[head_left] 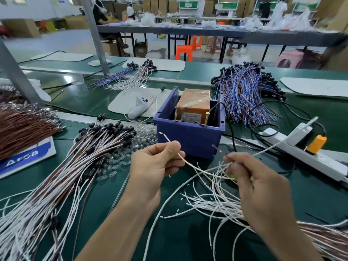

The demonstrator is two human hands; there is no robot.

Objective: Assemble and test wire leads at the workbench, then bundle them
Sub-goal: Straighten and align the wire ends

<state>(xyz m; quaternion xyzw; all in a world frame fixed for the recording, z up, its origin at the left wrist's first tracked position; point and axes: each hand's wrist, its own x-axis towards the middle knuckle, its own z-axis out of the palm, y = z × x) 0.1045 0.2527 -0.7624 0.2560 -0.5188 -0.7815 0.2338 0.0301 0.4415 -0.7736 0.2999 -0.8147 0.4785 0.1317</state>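
Left hand [156, 161] pinches one white wire [190, 165] above the desk [169, 232]; right hand [258, 185] grips a tangled bunch [212, 200] — drawing that wire free could snag its neighbours, since they cross.

Wire leads [28, 223] past left edge.

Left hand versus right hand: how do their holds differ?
The left hand pinches a single white wire, tip sticking up-left; the right hand grips a loose bunch of white wires fanning down-left. That wire is held clear of the bench; the bunch trails onto it. Both are white.
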